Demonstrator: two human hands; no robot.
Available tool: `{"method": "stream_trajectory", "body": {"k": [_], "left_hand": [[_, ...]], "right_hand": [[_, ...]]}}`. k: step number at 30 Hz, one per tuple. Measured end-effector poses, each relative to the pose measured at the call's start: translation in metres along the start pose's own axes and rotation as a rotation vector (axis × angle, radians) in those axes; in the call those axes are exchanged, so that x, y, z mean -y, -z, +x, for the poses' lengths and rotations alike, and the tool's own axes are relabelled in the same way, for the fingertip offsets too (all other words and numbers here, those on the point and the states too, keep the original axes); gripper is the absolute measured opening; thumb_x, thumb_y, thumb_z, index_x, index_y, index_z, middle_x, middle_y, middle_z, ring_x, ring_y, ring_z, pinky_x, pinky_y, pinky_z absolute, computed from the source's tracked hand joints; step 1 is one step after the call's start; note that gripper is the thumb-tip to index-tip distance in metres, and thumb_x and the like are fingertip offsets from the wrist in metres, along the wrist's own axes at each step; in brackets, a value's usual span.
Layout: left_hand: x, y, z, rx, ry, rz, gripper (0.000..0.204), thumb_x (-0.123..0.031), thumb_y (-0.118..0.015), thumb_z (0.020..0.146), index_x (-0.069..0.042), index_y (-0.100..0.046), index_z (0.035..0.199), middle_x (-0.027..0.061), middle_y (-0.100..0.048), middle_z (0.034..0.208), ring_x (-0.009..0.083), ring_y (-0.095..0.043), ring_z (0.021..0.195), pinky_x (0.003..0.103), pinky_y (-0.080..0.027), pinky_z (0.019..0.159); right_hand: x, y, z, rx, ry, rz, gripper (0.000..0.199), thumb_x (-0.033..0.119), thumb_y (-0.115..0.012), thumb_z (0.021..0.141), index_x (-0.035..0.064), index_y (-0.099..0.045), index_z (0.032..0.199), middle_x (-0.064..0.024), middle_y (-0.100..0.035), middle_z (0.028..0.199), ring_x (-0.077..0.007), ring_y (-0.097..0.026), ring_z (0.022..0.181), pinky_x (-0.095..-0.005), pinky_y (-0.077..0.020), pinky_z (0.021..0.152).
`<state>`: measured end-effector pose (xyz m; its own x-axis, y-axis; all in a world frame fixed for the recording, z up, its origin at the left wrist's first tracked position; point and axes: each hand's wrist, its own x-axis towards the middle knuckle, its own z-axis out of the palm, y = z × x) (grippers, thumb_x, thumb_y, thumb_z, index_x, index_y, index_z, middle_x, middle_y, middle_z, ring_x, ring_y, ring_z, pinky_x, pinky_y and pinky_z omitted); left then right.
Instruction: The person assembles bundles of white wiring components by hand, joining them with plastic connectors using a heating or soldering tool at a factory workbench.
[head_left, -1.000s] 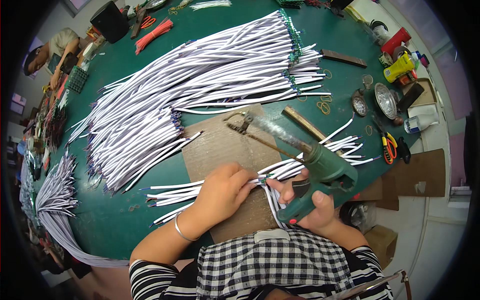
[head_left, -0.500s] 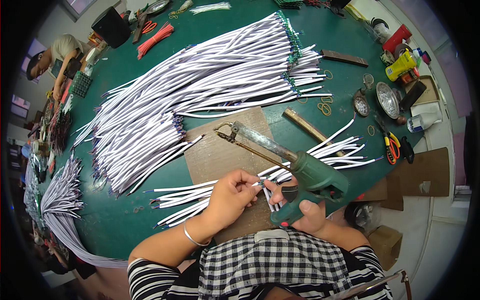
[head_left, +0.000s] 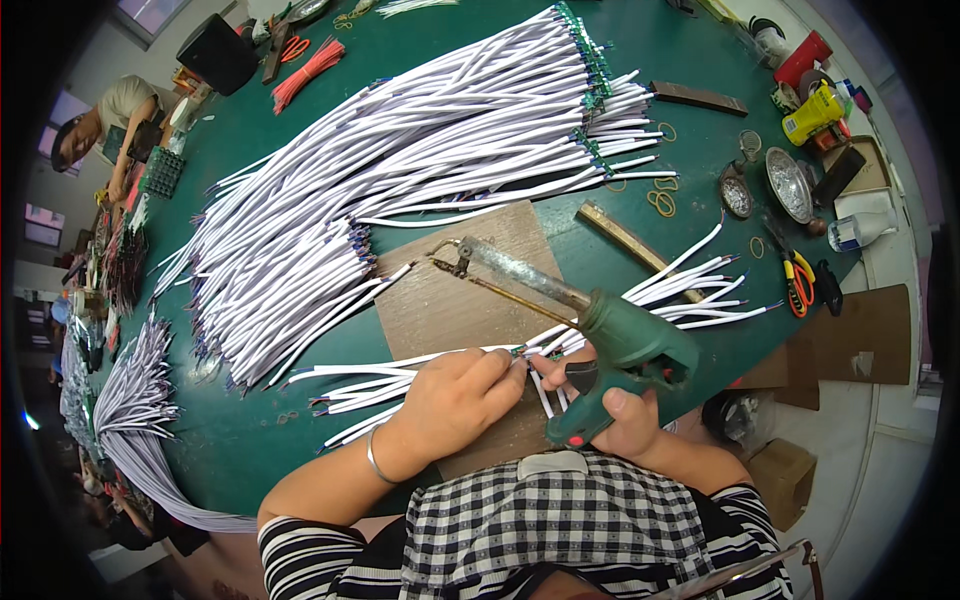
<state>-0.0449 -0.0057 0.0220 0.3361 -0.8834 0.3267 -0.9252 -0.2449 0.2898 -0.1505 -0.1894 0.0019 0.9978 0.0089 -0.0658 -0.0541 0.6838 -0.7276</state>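
Observation:
In my right hand (head_left: 628,418) is a green soldering gun (head_left: 636,340), gripped by its handle. Its metal barrel and solder feed tube point up and left over a brown board (head_left: 460,260). My left hand (head_left: 462,395) is closed, its fingertips pressed at the inner end of a white cable (head_left: 430,357) beside a small green circuit board (head_left: 518,351). My right fingertips come close to that same spot. Several white cables fan out left from under my left hand, and more white cables (head_left: 690,285) lie to the right behind the soldering gun.
A large stack of white cables (head_left: 400,150) covers the table's middle, with green circuit boards (head_left: 590,80) at its right end. A metal bar (head_left: 630,240), orange-handled pliers (head_left: 800,285) and a metal dish (head_left: 790,185) lie rightward. Another person (head_left: 125,125) works at far left.
My left hand has turned further over, its fingertips moving slightly away from me along the cable end. My right hand keeps its hold on the soldering gun. The whole view has shifted slightly.

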Motion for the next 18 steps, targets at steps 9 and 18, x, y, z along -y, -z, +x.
{"method": "stream_trajectory", "body": {"k": [9,18], "left_hand": [[0.015,0.005,-0.003,-0.004,-0.108,-0.027,0.028,-0.010,-0.059,0.071,-0.003,-0.062,0.098,0.0083,-0.058,0.089,0.0196,-0.058,0.066,0.029,-0.048,0.053],[0.003,0.008,-0.001,0.093,-0.091,0.091,0.029,-0.010,-0.059,0.071,-0.002,-0.061,0.099,0.0076,-0.058,0.087,0.0177,-0.059,0.067,0.026,-0.048,0.052]], "right_hand": [[0.049,0.009,-0.051,-0.153,-0.030,-0.374,0.064,0.037,-0.059,0.083,-0.0030,-0.038,0.128,-0.0133,-0.059,0.097,-0.0206,-0.059,0.086,-0.0416,-0.0451,0.091],[0.045,0.033,-0.110,-0.206,-0.181,-0.911,0.034,0.007,-0.065,0.078,-0.0034,-0.053,0.108,-0.0117,-0.063,0.090,-0.0199,-0.063,0.082,-0.0315,-0.0498,0.075]]}}
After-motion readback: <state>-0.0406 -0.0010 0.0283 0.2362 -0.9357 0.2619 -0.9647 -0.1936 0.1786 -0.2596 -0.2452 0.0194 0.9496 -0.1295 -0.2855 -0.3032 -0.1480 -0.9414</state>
